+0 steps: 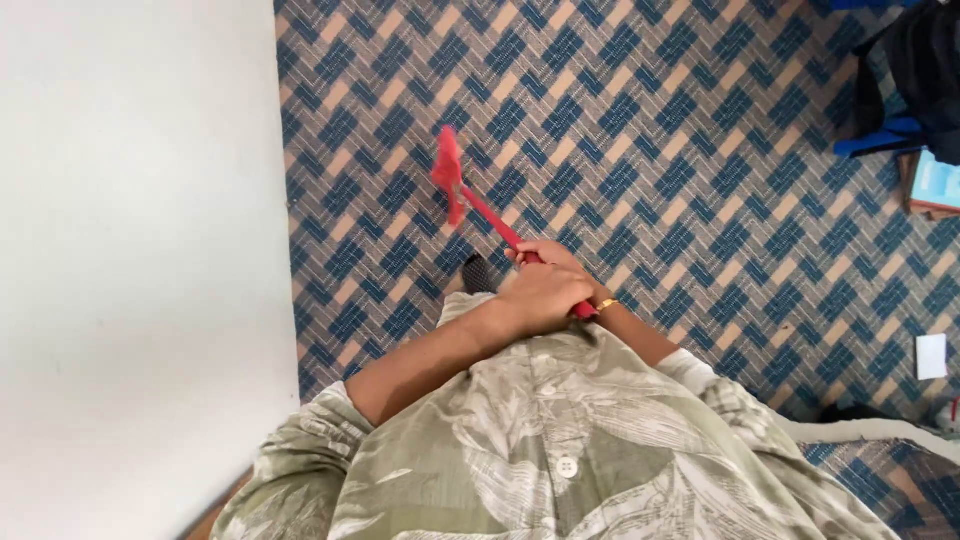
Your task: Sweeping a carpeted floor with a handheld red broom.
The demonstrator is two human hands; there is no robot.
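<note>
Seen from above: person in pale leaf-print shirt [560,440] stood on patterned carpet [700,130]. Both hands met at red handle's near end; left hand [545,295] wrapped over it in closed grip, right hand [560,255] curled round shaft just beyond, gold bangle [606,304] at wrist. Red swatter [470,200] ran up-left from hands, blurred head [447,165] farthest out, above carpet. White wall [130,250] lay close at left; open carpet ahead and right. Dark bag [920,70] sat far right.
</note>
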